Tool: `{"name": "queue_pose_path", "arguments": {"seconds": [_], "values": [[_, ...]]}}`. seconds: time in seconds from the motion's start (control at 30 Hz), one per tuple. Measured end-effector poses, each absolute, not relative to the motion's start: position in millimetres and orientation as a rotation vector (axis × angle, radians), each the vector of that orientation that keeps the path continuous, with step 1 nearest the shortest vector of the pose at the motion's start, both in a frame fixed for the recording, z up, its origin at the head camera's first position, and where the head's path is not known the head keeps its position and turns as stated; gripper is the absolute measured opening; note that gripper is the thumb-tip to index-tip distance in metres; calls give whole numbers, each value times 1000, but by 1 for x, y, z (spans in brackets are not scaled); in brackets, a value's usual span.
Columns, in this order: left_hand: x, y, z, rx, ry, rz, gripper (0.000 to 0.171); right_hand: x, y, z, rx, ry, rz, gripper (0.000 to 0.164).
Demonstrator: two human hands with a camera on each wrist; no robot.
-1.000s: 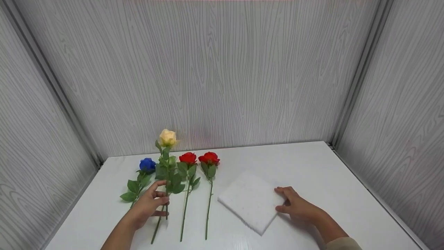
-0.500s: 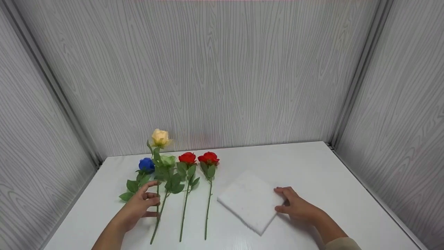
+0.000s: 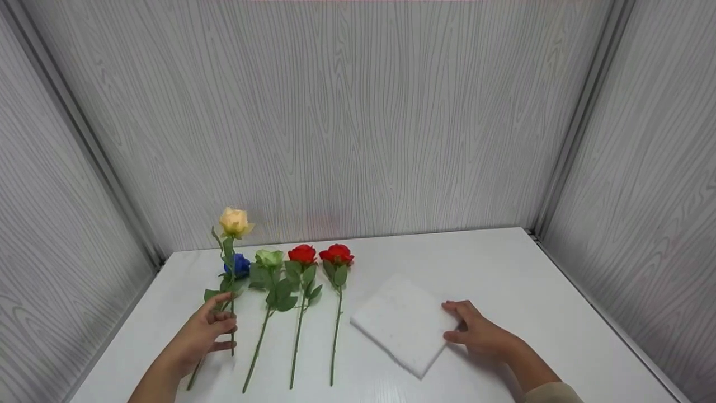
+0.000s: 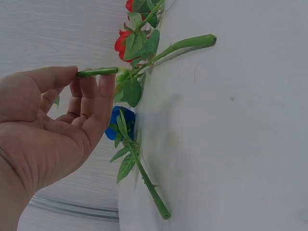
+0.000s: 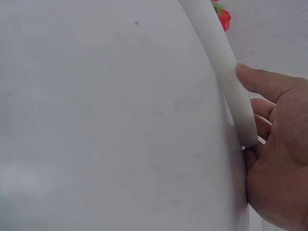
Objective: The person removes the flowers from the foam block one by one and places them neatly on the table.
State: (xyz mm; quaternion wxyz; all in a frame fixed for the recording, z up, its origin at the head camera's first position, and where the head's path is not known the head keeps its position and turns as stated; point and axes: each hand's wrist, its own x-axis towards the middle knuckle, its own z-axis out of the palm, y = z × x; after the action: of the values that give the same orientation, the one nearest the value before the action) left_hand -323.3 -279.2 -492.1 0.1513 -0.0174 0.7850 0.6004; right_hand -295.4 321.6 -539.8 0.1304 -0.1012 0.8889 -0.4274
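Note:
My left hand (image 3: 197, 336) pinches the stem of a yellow rose (image 3: 234, 223) between thumb and fingers. The bloom points up, above and partly in front of a blue rose (image 3: 240, 267) lying on the table. In the left wrist view the cut end of the held stem (image 4: 98, 71) sticks out past the fingertips, clear of the tabletop. My right hand (image 3: 482, 333) holds the right corner of a square white foam pad (image 3: 400, 324), which lies flat. In the right wrist view the thumb presses on the pad's edge (image 5: 226, 77), and the other fingers curl at its corner, partly hidden.
A green rose (image 3: 269, 258) and two red roses, one (image 3: 302, 254) beside the other (image 3: 337, 255), lie in a row between the hands, stems toward me. The white table (image 3: 475, 263) meets grey wood-grain panels (image 3: 358, 140) at the back and sides.
My left hand has carried the yellow rose to the left, from over the green rose to over the blue one. My right hand and the foam pad have stayed put.

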Motion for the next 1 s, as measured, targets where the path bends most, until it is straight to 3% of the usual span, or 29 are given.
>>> {"name": "queue_pose_path", "arguments": {"seconds": [1.0], "values": [[-314, -350, -493, -236, 2300, 1589, 72, -297, 320, -541, -245, 2603, -1226, 79]]}}
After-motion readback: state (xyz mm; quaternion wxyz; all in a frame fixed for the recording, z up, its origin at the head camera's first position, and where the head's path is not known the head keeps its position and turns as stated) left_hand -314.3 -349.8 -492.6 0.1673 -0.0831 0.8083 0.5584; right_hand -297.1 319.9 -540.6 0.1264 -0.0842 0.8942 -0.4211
